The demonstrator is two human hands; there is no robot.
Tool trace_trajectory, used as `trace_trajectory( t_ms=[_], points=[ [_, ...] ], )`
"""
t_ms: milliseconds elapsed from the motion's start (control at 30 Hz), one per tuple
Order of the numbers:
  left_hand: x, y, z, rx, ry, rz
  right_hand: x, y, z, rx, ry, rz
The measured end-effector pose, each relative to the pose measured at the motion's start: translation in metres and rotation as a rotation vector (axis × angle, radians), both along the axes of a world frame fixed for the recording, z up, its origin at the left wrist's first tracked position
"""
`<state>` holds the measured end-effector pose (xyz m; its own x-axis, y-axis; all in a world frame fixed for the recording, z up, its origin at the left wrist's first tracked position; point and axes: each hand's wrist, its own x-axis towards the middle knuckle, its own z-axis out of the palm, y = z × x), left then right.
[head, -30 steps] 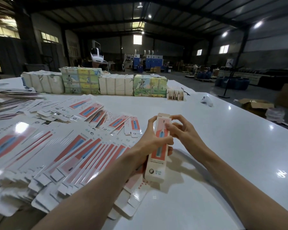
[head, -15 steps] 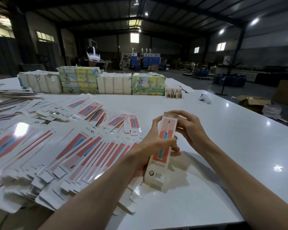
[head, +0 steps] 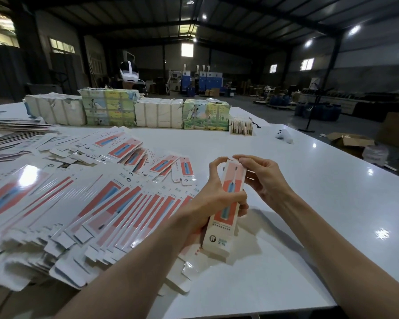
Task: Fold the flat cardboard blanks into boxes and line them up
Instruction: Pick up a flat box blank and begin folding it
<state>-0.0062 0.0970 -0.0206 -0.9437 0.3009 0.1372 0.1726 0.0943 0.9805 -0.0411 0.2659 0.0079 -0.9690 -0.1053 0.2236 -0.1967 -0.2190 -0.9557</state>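
While the left hand (head: 213,201) grips the box (head: 226,217) by its middle, over the counter (head: 309,203), the right hand (head: 263,178) pinches the top flap (head: 232,160) — pushed crookedly, it may crease or spring open.

Bare left forearm (head: 124,265), bare right forearm (head: 332,247).

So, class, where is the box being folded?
Head view, centre: left hand grips the box, right hand pinches its top, just right of the flat blanks.
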Motion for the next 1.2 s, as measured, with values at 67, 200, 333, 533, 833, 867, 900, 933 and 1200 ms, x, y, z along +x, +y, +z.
trace_trajectory(
  t_ms=[67,200,333,533,833,867,900,933,1200],
  points=[
    [-0.002,-0.001,-0.001,0.007,0.01,0.012,0.0,0.001,0.0,-0.001,-0.004,-0.002],
    [-0.002,-0.001,-0.001,0.008,0.056,-0.003,0.0,0.001,0.0,0.004,0.014,0.022],
    [-0.002,-0.003,0.001,0.022,0.06,-0.002,0.003,0.001,0.001,0.044,0.079,0.087],
    [0.001,-0.006,0.003,0.139,0.016,0.041,0.007,-0.008,-0.005,0.18,0.181,0.074],
    [0.007,-0.007,0.006,0.212,-0.049,-0.003,0.004,-0.005,-0.009,0.228,0.285,-0.023],
    [0.006,-0.006,0.005,0.179,-0.028,0.019,0.003,-0.005,-0.009,0.22,0.284,-0.024],
    [0.004,-0.005,0.004,0.13,-0.005,0.052,0.003,-0.004,-0.009,0.21,0.277,-0.022],
    [0.003,-0.003,0.004,0.096,0.003,0.079,0.002,-0.004,-0.01,0.204,0.268,-0.019],
    [-0.002,-0.006,0.01,0.476,-0.27,0.052,0.006,-0.012,-0.012,0.646,0.488,-0.304]
  ],
)
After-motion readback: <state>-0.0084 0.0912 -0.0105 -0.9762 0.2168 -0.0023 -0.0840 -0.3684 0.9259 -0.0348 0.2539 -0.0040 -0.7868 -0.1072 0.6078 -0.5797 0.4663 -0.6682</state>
